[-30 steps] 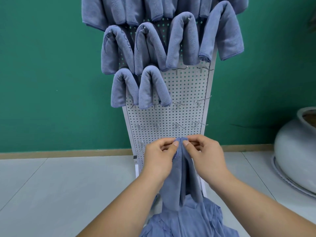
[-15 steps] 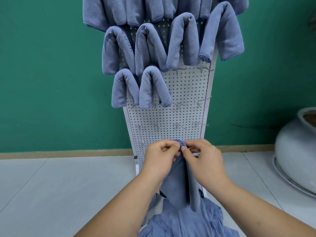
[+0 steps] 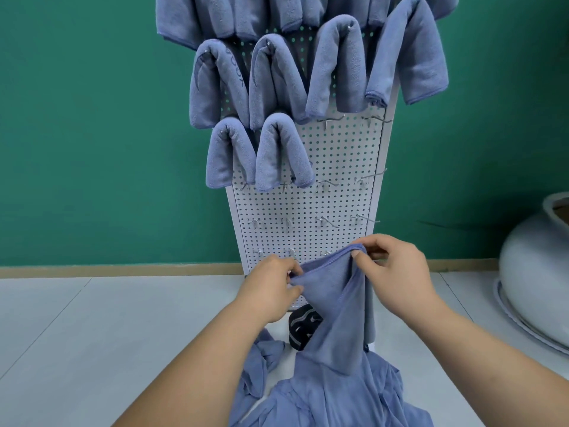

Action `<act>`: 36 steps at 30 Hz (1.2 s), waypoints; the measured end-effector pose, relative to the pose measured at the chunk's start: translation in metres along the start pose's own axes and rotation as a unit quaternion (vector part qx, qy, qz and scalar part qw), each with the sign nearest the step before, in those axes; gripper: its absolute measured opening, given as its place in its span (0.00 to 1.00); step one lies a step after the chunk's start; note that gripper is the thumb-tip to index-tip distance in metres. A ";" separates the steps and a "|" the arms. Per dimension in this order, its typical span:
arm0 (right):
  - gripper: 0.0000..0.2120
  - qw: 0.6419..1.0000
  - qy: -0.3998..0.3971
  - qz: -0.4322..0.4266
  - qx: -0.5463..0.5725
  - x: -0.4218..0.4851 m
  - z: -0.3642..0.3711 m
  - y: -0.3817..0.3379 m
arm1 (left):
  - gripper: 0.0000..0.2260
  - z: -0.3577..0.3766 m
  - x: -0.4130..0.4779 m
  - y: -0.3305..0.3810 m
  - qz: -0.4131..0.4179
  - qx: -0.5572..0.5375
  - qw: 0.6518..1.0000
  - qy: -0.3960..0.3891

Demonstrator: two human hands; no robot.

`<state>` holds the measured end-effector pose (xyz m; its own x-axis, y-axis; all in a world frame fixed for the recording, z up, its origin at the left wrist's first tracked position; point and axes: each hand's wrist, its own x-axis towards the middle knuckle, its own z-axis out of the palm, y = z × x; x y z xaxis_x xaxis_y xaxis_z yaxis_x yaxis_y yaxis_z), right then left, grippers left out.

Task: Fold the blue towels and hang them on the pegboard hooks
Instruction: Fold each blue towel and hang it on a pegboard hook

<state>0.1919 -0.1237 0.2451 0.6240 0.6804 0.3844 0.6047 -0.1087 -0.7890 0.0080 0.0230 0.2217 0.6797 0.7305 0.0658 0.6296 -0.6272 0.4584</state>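
1. Blue towel (image 3: 334, 292): up in front of the foot of the pegboard (image 3: 338, 155), its top hem stretched between my two hands and sloping upward to my right; the rest hangs in a loose fold down to the pile of blue towels (image 3: 338, 399) on the floor below my forearms.
2. Left hand (image 3: 268, 291): fingers curled, thumb and fingertips pinching the lower, left end of that hem.
3. Right hand (image 3: 397, 269): fingers curled, pinching the higher, right end of the hem; it sits higher than the left, close to the board.
4. Dark patterned object (image 3: 303, 329): shows just behind the hanging fold, at the base of the board; cannot tell what it is.
5. Pegboard: white, perforated, upright against the wall; bare metal hooks (image 3: 334, 120) on its lower rows and at the right of the third row.
6. Hung towels (image 3: 338, 63): folded over hooks on the upper rows; top row cut off by the frame edge, four on the next, two (image 3: 283, 152) on the left of the third.
7. Surroundings: green wall (image 3: 92, 118) behind; tan baseboard (image 3: 123, 269) along its foot; pale tiled floor (image 3: 92, 334); large white ceramic pot (image 3: 535, 272) at far right, well apart from the board.
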 end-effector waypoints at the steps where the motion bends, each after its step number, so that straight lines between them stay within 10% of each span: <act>1: 0.07 1.000 0.000 -0.002 0.006 0.002 -0.003 0.001 | 0.06 0.000 0.001 -0.002 0.002 0.010 1.000 -0.001; 21: 0.06 0.993 -0.025 0.003 0.118 0.015 -0.023 0.017 | 0.12 0.000 0.004 0.001 0.080 -0.080 0.991 0.078; 29: 0.08 0.966 -0.112 -0.001 -0.232 0.021 -0.031 0.037 | 0.06 -0.014 0.006 0.002 0.122 -0.069 0.972 0.189; 36: 0.07 0.987 -0.115 -0.013 -0.112 0.019 -0.032 0.032 | 0.08 -0.023 0.004 -0.005 0.070 0.018 0.980 0.183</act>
<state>0.2387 -0.1376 0.2429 0.4933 0.8288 0.2642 0.7296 -0.2289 -0.6445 -0.0010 0.0356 0.2401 0.5840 0.6800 0.4434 0.5565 -0.7330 0.3912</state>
